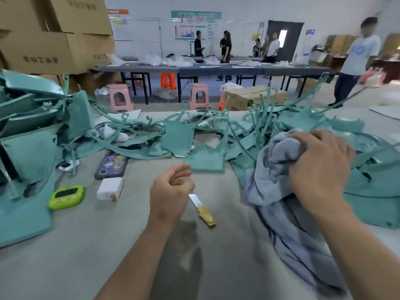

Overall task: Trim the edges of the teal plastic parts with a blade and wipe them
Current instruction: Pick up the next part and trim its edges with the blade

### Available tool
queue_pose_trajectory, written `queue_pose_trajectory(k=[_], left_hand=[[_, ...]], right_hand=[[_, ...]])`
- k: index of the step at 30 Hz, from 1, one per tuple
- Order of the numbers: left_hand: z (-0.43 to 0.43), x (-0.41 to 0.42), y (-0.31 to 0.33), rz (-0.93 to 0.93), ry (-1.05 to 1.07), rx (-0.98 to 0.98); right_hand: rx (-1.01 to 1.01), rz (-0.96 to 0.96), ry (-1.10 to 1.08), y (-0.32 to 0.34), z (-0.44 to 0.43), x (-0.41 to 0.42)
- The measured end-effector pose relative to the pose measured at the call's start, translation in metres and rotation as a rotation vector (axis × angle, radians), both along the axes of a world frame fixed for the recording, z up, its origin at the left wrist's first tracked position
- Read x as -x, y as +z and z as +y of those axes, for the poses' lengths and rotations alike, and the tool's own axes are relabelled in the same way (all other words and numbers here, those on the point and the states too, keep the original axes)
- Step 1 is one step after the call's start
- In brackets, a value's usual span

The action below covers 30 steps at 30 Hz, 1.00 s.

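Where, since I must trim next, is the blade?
In the head view the blade lies on the table near the centre, just right of the left hand, with the cloth further right.

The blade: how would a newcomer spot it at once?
On the grey table, look between the left hand and the grey cloth that the right hand grips. The blade lies flat there. It alone has a silver tip and yellow handle.

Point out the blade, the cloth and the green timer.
blade point(201, 207): head view, where steel meets the yellow handle.
cloth point(287, 224): head view, the draped middle fold.
green timer point(66, 197): head view, its front face.
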<state>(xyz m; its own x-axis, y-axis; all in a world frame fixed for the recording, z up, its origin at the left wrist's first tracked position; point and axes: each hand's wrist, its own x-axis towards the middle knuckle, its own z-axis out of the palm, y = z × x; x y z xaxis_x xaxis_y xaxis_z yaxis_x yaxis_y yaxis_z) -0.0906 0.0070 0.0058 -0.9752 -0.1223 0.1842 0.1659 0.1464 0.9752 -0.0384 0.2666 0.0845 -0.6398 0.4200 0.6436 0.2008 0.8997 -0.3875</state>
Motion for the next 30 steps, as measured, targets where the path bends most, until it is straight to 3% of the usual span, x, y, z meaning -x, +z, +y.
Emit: queue_pose_trajectory(k=[2,4,7,9,11,13,17,19,21,23,26,30], left_hand=[[0.007,-0.006,-0.002,0.065,-0.027,0.069],[0.013,-0.01,-0.004,0.089,-0.066,0.132],[0.018,-0.009,-0.008,0.098,-0.059,0.228],[0.021,-0.009,-0.01,0.12,-0.006,0.267],[0.017,-0.009,-0.013,0.158,0.075,0.291],[0.005,-0.007,-0.015,0.171,0.175,0.291],[-0.025,0.002,-0.016,0.103,0.34,0.168],[-0.035,0.007,-0.018,0.081,0.386,0.105],[-0.04,0.011,-0.019,0.064,0.405,0.054],[-0.04,0.015,-0.017,0.059,0.393,0.029],[-0.034,0.011,-0.013,0.067,0.332,0.02],[-0.027,0.001,-0.01,0.042,0.173,0.029]], right_hand=[[-0.032,-0.185,-0.059,0.002,0.0,-0.002],[-0.089,-0.283,0.023,-0.004,-0.009,-0.008],[-0.086,-0.221,0.34,-0.017,-0.039,-0.014],[-0.04,-0.186,0.411,-0.026,-0.055,-0.003],[-0.095,-0.251,0.362,-0.034,-0.063,0.017],[-0.168,-0.432,0.253,-0.036,-0.062,0.04],[-0.322,-0.668,0.157,-0.019,-0.047,0.07],[-0.426,-0.662,0.167,-0.007,-0.048,0.073],[-0.436,-0.496,0.189,0.009,-0.049,0.079],[-0.198,-0.232,0.271,0.033,-0.049,0.085],[0.406,0.08,0.511,0.071,-0.052,0.087],[1.098,0.139,0.713,0.066,-0.064,0.083]])
